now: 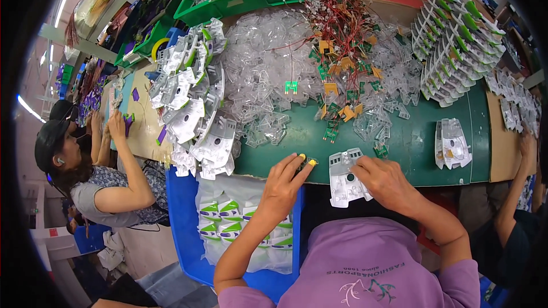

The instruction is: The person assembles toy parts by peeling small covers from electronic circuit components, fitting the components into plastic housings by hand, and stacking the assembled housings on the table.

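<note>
My right hand grips a white and grey plastic housing by its right side, just off the front edge of the table. The housing has a row of slots along its top and a dark round hole in its middle. Yellow covers sit on two fingertips of my left hand, which is at the table's edge to the left of the housing. Those fingertips come close together around something small, perhaps a clear piece, that I cannot make out. A similar housing lies on the table to the right.
Clear plastic parts form a heap mid-table. Red-wired green circuit boards lie beside it. Housings stand stacked at left and right. A blue bin holds bagged white-green parts. Co-workers sit on both sides, one person at left.
</note>
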Tool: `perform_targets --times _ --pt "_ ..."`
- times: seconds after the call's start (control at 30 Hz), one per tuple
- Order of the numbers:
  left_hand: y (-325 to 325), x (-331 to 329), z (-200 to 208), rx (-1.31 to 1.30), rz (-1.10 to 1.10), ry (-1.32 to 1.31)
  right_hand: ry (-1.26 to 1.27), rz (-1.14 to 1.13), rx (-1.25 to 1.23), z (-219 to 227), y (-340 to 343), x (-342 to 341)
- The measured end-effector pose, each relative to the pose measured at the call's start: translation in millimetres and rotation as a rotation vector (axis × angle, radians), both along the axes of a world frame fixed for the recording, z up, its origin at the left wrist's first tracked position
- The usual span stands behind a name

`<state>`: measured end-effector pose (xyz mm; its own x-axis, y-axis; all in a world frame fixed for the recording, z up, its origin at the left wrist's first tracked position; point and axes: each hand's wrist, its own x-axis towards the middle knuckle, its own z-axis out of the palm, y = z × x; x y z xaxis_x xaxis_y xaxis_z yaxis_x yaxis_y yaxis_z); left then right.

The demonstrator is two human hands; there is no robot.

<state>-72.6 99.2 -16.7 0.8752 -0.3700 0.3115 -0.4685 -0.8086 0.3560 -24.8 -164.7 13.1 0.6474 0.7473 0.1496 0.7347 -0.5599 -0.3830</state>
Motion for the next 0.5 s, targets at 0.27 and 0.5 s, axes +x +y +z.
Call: perform_targets --times 0.27,0.5 --pt "10 16 -30 -0.134 0.048 -0.074 -0.011 0.010 0.054 -4 -2 -3" --pt "-12 28 -18 0.003 0.150 -0.236 0.031 -0.075 0.051 -14 -13 -11"
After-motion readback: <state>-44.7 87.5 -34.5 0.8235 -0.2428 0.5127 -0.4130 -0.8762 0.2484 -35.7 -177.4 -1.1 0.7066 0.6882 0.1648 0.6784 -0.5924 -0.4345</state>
